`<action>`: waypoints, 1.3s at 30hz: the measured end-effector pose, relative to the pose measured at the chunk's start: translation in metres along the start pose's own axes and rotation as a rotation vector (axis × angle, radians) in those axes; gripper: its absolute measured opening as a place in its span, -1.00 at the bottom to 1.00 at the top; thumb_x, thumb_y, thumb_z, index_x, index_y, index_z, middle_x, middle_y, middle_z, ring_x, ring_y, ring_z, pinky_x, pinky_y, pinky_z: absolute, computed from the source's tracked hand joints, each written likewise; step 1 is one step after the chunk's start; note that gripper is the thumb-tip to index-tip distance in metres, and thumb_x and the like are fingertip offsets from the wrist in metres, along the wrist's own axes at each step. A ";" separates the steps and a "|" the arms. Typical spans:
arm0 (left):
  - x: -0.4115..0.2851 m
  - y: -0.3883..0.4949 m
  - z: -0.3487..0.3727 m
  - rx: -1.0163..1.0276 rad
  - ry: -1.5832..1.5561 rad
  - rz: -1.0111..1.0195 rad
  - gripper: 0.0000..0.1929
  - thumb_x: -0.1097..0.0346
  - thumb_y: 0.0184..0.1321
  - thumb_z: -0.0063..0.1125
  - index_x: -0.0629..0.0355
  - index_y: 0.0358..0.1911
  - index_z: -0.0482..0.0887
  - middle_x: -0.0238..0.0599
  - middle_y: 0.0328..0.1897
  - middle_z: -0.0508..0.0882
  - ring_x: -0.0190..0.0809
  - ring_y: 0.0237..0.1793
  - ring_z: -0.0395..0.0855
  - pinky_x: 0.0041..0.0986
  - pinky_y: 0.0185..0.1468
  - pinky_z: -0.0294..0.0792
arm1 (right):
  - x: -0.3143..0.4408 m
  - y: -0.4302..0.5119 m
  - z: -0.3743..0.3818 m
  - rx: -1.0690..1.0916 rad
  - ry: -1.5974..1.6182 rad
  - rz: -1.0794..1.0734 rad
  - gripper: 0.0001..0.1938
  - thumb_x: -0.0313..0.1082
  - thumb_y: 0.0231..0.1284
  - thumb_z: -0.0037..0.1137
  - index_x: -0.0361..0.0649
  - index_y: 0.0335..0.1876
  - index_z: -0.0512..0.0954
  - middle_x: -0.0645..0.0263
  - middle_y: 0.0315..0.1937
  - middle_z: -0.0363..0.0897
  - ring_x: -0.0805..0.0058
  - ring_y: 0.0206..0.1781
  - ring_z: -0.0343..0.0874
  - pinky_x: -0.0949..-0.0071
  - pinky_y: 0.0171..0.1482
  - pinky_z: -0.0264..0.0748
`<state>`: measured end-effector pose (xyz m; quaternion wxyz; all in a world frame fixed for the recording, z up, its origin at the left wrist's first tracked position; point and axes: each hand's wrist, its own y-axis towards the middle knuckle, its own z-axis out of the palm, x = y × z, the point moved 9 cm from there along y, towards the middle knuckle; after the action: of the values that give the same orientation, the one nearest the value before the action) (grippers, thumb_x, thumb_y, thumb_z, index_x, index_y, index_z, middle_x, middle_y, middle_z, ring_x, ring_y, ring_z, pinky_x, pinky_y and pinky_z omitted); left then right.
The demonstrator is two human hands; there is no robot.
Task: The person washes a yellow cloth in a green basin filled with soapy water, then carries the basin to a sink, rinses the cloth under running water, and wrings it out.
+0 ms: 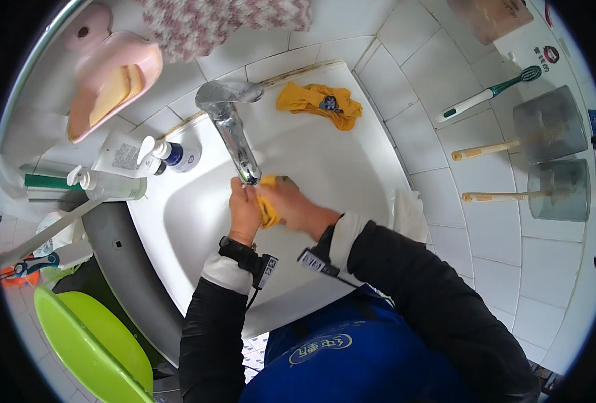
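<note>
My left hand (244, 209) and my right hand (295, 204) are together over the white washbasin (182, 221), just below the spout of the chrome faucet (235, 136). Between them they grip a yellow cloth item (269, 214), partly hidden by the fingers; my right hand is slightly blurred. A second yellow cloth item (305, 101), perhaps a sock, with a dark blue patch, lies crumpled on the basin's back ledge, right of the faucet.
Pump bottles (114, 185) stand on the basin's left corner. A pink soap dish (146, 55) hangs at upper left. A toothbrush (479, 103) and cups (549, 123) are on the right wall. A white cloth (409, 214) lies on the right rim. A green plastic basin (91, 342) is at lower left.
</note>
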<state>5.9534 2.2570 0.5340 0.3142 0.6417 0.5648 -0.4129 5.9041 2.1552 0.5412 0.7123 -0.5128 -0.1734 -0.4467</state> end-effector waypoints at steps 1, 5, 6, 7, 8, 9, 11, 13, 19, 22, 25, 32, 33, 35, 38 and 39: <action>0.007 0.007 0.003 0.083 0.018 -0.044 -0.88 0.35 0.25 -0.19 0.22 -0.22 0.33 0.01 -0.49 0.53 -0.03 -0.47 0.53 -0.24 -0.35 0.36 | 0.012 0.000 -0.001 -0.009 0.006 -0.035 -0.69 -0.01 0.12 0.01 -0.13 -0.32 0.48 0.41 -0.51 0.43 0.62 -0.52 0.40 0.54 -0.54 0.28; 0.019 0.028 -0.007 0.095 -0.759 -0.125 -0.89 0.35 0.31 -0.20 0.16 -0.19 0.40 -0.32 -0.44 0.54 -0.41 -0.42 0.52 -0.52 -0.39 0.38 | 0.098 0.015 -0.065 -0.230 -0.092 -0.246 -0.70 -0.06 0.10 0.06 -0.13 -0.23 0.46 0.42 -0.43 0.45 0.65 -0.46 0.42 0.56 -0.50 0.34; 0.023 0.033 -0.009 0.067 -0.895 -0.118 -0.84 0.33 0.32 -0.21 0.11 -0.10 0.42 -0.41 -0.38 0.56 -0.43 -0.40 0.52 -0.58 -0.36 0.38 | 0.115 0.014 -0.078 -0.261 -0.067 -0.310 -0.68 -0.05 0.10 0.07 -0.15 -0.21 0.45 0.41 -0.41 0.46 0.65 -0.46 0.42 0.57 -0.50 0.35; 0.032 0.032 -0.003 0.097 -0.745 -0.181 -0.84 0.33 0.31 -0.18 0.11 -0.11 0.43 -0.40 -0.34 0.57 -0.42 -0.34 0.52 -0.56 -0.29 0.38 | 0.135 0.011 -0.085 -0.230 -0.033 -0.434 -0.66 -0.04 0.09 0.07 -0.16 -0.19 0.44 0.40 -0.38 0.47 0.65 -0.46 0.42 0.58 -0.50 0.35; 0.039 0.030 0.005 0.130 -0.610 -0.190 -0.84 0.32 0.29 -0.16 0.11 -0.11 0.44 -0.39 -0.30 0.58 -0.40 -0.28 0.53 -0.54 -0.22 0.38 | 0.144 0.013 -0.098 -0.295 -0.014 -0.405 -0.64 -0.05 0.08 0.09 -0.18 -0.17 0.43 0.39 -0.37 0.48 0.65 -0.45 0.44 0.58 -0.51 0.38; 0.042 0.028 0.012 0.149 -0.467 -0.143 -0.84 0.31 0.28 -0.13 0.11 -0.12 0.45 -0.38 -0.26 0.60 -0.39 -0.22 0.53 -0.52 -0.15 0.38 | 0.154 0.012 -0.106 -0.290 0.015 -0.432 -0.63 -0.07 0.06 0.11 -0.20 -0.16 0.42 0.37 -0.36 0.49 0.65 -0.44 0.45 0.59 -0.51 0.40; 0.064 0.013 0.051 0.368 0.153 -0.170 -0.59 0.37 0.08 0.12 0.19 0.05 0.40 -0.20 -0.17 0.59 -0.12 -0.17 0.54 -0.36 -0.07 0.36 | 0.163 0.005 -0.121 -0.394 -0.117 -0.434 -0.60 -0.12 0.04 0.15 -0.25 -0.12 0.39 0.32 -0.33 0.50 0.64 -0.41 0.49 0.60 -0.52 0.45; 0.056 0.005 0.064 0.272 0.383 0.065 -0.54 0.16 0.07 0.14 0.03 0.07 0.42 -0.06 0.04 0.49 0.10 -0.03 0.45 -0.22 0.00 0.32 | 0.163 -0.010 -0.140 -0.649 -0.449 -0.360 -0.56 -0.19 0.02 0.18 -0.31 -0.07 0.36 0.26 -0.29 0.51 0.60 -0.38 0.53 0.61 -0.52 0.50; 0.054 -0.003 0.096 0.344 0.648 0.110 -0.50 0.12 0.03 0.19 -0.11 0.10 0.37 -0.10 0.05 0.46 0.17 0.12 0.28 -0.13 0.10 0.24 | 0.152 -0.044 -0.164 -0.862 -0.544 -0.457 -0.50 -0.32 0.04 0.18 -0.29 0.08 0.26 0.15 -0.17 0.46 0.48 -0.36 0.59 0.56 -0.45 0.55; 0.054 0.006 0.086 0.307 0.472 0.118 -0.70 0.20 0.02 0.18 0.08 -0.17 0.50 -0.07 -0.21 0.53 0.06 -0.14 0.45 -0.16 -0.11 0.32 | 0.151 -0.057 -0.154 -0.942 -0.802 -0.624 -0.53 -0.35 0.02 0.18 -0.25 0.05 0.28 0.19 -0.12 0.41 0.51 -0.37 0.56 0.53 -0.38 0.51; 0.090 0.014 0.063 0.292 -0.084 -0.197 -0.81 0.24 0.09 0.12 0.22 -0.35 0.53 -0.20 -0.40 0.56 -0.18 -0.39 0.52 -0.38 -0.33 0.35 | 0.102 -0.033 -0.133 -0.717 -1.023 -0.443 -0.65 -0.24 -0.01 0.15 -0.15 -0.11 0.38 0.17 -0.21 0.47 0.20 -0.28 0.51 0.26 -0.14 0.45; 0.105 0.000 0.028 0.352 -0.663 -0.595 -0.82 0.27 0.22 0.01 0.26 -0.27 0.50 -0.33 -0.39 0.57 -0.36 -0.39 0.52 -0.50 -0.34 0.37 | -0.054 0.023 -0.060 0.012 -1.698 -0.188 -0.60 -0.22 -0.19 0.23 -0.18 -0.16 0.47 0.04 -0.20 0.49 0.06 -0.06 0.45 0.24 -0.06 0.44; 0.100 -0.005 0.026 0.378 -0.705 -0.609 -0.82 0.28 0.21 0.02 0.25 -0.24 0.49 -0.32 -0.38 0.57 -0.34 -0.38 0.52 -0.50 -0.34 0.37 | -0.058 0.027 -0.058 0.024 -1.796 -0.176 -0.63 -0.23 -0.19 0.23 -0.18 -0.19 0.49 0.06 -0.20 0.51 0.09 -0.06 0.46 0.25 -0.07 0.46; 0.089 -0.016 0.024 0.437 -0.819 -0.639 -0.81 0.30 0.20 0.03 0.23 -0.20 0.46 -0.30 -0.36 0.57 -0.29 -0.36 0.54 -0.49 -0.35 0.36 | -0.060 0.029 -0.046 0.202 -1.673 -0.189 -0.72 -0.28 -0.19 0.17 -0.19 -0.28 0.52 0.09 -0.26 0.53 0.15 -0.13 0.50 0.28 -0.14 0.47; 0.087 -0.023 0.010 0.434 -0.770 -0.638 -0.77 0.40 0.15 0.00 0.20 -0.11 0.43 -0.25 -0.23 0.57 -0.25 -0.34 0.56 -0.48 -0.36 0.37 | -0.035 0.025 -0.038 0.298 -1.415 -0.161 -0.76 -0.32 -0.19 0.12 -0.21 -0.33 0.51 0.10 -0.35 0.52 0.21 -0.25 0.52 0.35 -0.20 0.46; 0.085 -0.022 0.005 0.433 -0.776 -0.615 -0.75 0.42 0.14 -0.02 0.21 -0.09 0.43 -0.24 -0.19 0.57 -0.24 -0.34 0.56 -0.47 -0.35 0.38 | -0.024 0.021 -0.038 0.294 -1.322 -0.140 -0.76 -0.32 -0.18 0.12 -0.22 -0.33 0.50 0.11 -0.37 0.51 0.22 -0.30 0.52 0.38 -0.21 0.46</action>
<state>5.9323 2.2961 0.4576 0.2249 0.2973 0.4712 -0.7994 5.9005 2.1346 0.4963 0.4884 -0.5635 -0.6639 -0.0564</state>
